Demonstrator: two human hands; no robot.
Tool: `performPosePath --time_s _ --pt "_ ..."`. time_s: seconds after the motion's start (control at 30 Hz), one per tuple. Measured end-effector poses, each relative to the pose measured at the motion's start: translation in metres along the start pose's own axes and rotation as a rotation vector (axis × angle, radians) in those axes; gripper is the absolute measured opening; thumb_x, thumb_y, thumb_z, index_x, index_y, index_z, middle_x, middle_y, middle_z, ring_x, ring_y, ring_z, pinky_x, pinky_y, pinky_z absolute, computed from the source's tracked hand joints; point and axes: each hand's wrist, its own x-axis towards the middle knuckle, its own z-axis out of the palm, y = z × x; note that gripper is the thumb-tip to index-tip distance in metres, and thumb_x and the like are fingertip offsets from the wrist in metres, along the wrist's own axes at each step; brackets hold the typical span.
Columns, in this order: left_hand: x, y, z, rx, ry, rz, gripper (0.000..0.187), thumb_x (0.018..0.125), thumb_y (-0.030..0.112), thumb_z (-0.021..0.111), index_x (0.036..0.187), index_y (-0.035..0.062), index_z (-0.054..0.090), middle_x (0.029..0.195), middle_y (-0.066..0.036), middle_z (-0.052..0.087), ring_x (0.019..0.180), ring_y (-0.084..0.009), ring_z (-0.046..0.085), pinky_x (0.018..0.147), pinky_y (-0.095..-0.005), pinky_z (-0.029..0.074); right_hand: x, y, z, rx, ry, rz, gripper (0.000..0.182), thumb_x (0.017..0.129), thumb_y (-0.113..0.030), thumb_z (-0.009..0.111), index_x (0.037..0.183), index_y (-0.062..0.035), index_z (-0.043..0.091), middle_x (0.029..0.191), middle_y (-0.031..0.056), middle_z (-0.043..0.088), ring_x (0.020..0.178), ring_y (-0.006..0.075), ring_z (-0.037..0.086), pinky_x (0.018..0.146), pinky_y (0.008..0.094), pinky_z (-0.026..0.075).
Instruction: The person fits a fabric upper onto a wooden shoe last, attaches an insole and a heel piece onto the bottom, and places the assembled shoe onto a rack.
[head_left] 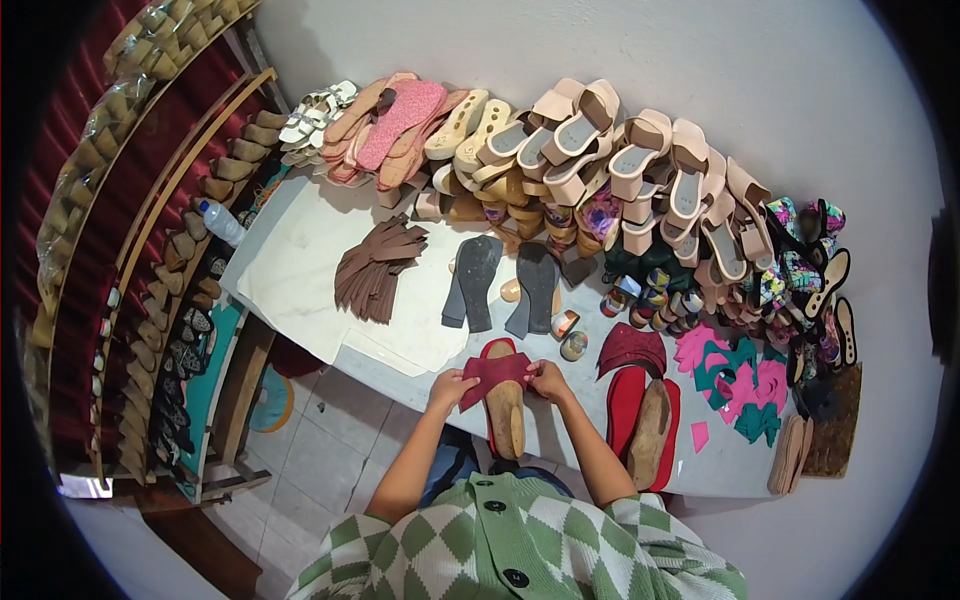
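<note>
A dark red shoe upper [492,376] is stretched across a wooden shoe last [505,425], which lies on a red insole [497,348] at the table's front edge. My left hand [452,389] pinches the upper's left end. Its right end is between the closed fingers of my right hand [547,381]. Just right of my right hand, a second wooden last [652,430] rests among red sole pieces [625,405]. Above it lies a stack of dark red uppers [632,350]. Two small jars [573,346] stand beyond my right hand.
Dark soles [480,285] and a fan of brown strips [380,268] lie on the table [290,240]. Beige heeled sandals [640,160] are piled along the wall. Pink and teal scraps [745,385] cover the right side. Shelves of wooden lasts [150,330] stand left.
</note>
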Motion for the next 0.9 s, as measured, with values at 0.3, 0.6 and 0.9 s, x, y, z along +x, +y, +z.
performPosePath --time_s 0.3,0.6,0.9 --pt "-0.004 0.001 0.0 -0.01 -0.027 0.002 0.036 0.074 0.014 0.074 0.098 -0.0045 0.055 0.085 -0.01 0.064 0.074 -0.0144 0.062 0.066 -0.0245 0.05 -0.006 -0.014 -0.002 -0.033 -0.033 0.075 0.022 0.078 -0.001 0.066 0.095 -0.0007 0.053 0.083 0.0067 0.057 0.07 0.0148 0.054 0.057 0.0291 0.046" --pt "0.005 -0.013 0.004 0.162 0.085 0.06 0.034 0.073 0.02 0.073 0.095 -0.0016 0.059 0.08 -0.008 0.065 0.069 -0.0138 0.061 0.063 -0.0257 0.048 0.001 0.004 0.002 -0.051 -0.027 0.004 0.022 0.077 -0.002 0.067 0.095 0.0 0.055 0.084 0.0079 0.059 0.071 0.0163 0.056 0.062 0.0285 0.047" --pt "0.019 -0.028 0.001 0.235 0.125 0.082 0.036 0.07 0.025 0.074 0.094 0.0003 0.062 0.081 -0.009 0.066 0.07 -0.0169 0.063 0.065 -0.0286 0.048 -0.014 -0.021 0.004 -0.334 0.09 -0.032 0.023 0.071 -0.008 0.07 0.091 -0.0031 0.06 0.086 0.0111 0.065 0.08 0.0221 0.063 0.071 0.0316 0.049"
